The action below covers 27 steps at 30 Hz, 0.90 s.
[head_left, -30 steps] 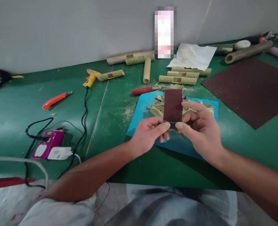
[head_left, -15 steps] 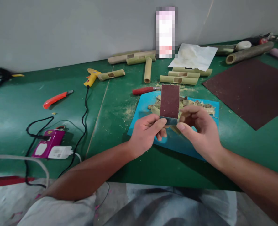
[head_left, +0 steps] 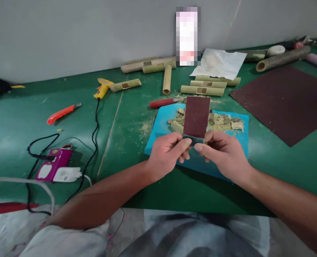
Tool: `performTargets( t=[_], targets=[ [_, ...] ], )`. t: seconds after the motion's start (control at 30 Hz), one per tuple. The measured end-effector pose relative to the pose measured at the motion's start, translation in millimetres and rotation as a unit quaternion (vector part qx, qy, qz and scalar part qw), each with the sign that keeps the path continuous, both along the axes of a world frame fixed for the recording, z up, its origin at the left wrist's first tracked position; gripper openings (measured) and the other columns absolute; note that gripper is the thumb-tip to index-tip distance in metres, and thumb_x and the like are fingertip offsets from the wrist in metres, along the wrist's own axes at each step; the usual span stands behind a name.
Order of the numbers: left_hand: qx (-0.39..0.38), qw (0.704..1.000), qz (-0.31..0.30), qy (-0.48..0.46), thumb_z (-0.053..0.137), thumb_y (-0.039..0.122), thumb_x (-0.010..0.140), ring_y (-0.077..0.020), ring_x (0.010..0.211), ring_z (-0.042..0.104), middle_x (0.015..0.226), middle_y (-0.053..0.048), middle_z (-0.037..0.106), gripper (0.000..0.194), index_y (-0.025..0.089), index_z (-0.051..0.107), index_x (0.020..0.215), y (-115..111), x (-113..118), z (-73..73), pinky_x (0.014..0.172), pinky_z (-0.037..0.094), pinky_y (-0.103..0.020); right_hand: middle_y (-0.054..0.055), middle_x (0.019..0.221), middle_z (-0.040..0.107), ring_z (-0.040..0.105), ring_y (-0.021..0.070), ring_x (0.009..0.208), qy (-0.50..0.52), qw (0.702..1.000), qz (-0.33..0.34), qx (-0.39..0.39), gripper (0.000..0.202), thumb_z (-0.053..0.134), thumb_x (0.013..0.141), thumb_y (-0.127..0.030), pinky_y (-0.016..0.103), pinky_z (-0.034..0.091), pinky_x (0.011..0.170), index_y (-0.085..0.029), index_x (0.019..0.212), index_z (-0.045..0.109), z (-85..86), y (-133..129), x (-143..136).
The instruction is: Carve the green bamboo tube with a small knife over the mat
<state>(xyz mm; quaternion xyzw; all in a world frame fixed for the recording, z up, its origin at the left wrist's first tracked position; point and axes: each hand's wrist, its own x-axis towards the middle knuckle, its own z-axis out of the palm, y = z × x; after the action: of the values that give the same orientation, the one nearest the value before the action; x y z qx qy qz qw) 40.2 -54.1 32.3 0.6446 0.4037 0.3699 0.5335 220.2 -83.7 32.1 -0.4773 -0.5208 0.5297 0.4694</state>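
A strip of dark red sandpaper point(head_left: 197, 117) stands upright between my two hands, its lower edge folded over to show a dark bluish backing. My left hand point(head_left: 169, 150) pinches the left end of that fold, thumb on the near side. At the right end, my right hand point(head_left: 222, 151) grips the same fold between thumb and fingers. Below and behind the strip lies a blue sheet point(head_left: 158, 128) bearing bamboo chips point(head_left: 222, 121) and shavings. A red-handled tool point(head_left: 162, 103) rests at its far left edge, its tip partly hidden by the strip.
Cut bamboo tubes point(head_left: 202, 90) lie toward the wall, some under white paper point(head_left: 218, 62). A large sandpaper sheet point(head_left: 284, 103) is at right. On the left are a yellow glue gun point(head_left: 103, 87), an orange utility knife point(head_left: 63, 113) and a purple power strip point(head_left: 53, 164) with trailing cords.
My right hand has moved in to the left and closed on the fold's right end. The strip now looks slightly larger and tilts a little. My left hand keeps its hold.
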Motion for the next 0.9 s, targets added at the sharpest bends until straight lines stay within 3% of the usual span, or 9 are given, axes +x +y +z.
performTargets(
  t=[0.33, 0.63, 0.9],
  targets=[
    [0.019, 0.999, -0.020, 0.018, 0.059, 0.038, 0.096, -0.0058, 0.042, 0.050, 0.051, 0.003, 0.060, 0.036, 0.018, 0.055, 0.066, 1.2, -1.8, -0.2, 0.044, 0.041, -0.017, -0.005, 0.054, 0.054, 0.049, 0.0081, 0.043, -0.008, 1.000, 0.007, -0.010, 0.041, 0.070, 0.084, -0.049, 0.023, 0.037, 0.041, -0.023, 0.064, 0.046, 1.2, -1.8, -0.1],
    [-0.102, 0.992, -0.067, -0.013, 0.069, 0.041, 0.083, -0.0059, 0.043, 0.048, 0.054, 0.003, 0.060, 0.031, 0.017, 0.056, 0.068, 6.9, 1.6, -0.5, 0.042, 0.041, -0.018, -0.005, 0.058, 0.055, 0.048, 0.0081, 0.045, 0.008, 1.000, -0.008, -0.029, 0.039, 0.070, 0.084, -0.050, 0.024, 0.036, 0.043, -0.024, 0.067, 0.046, -1.2, -4.0, 0.4],
    [-0.014, 0.999, -0.048, 0.013, 0.063, 0.033, 0.088, -0.0051, 0.041, 0.043, 0.047, 0.005, 0.053, 0.030, 0.018, 0.055, 0.063, 1.8, -1.2, 2.4, 0.043, 0.037, -0.018, -0.005, 0.059, 0.057, 0.049, 0.0083, 0.046, 0.008, 0.999, 0.021, -0.027, 0.037, 0.068, 0.086, -0.046, 0.024, 0.038, 0.045, -0.024, 0.066, 0.046, -0.9, -3.4, -0.2]
  ],
)
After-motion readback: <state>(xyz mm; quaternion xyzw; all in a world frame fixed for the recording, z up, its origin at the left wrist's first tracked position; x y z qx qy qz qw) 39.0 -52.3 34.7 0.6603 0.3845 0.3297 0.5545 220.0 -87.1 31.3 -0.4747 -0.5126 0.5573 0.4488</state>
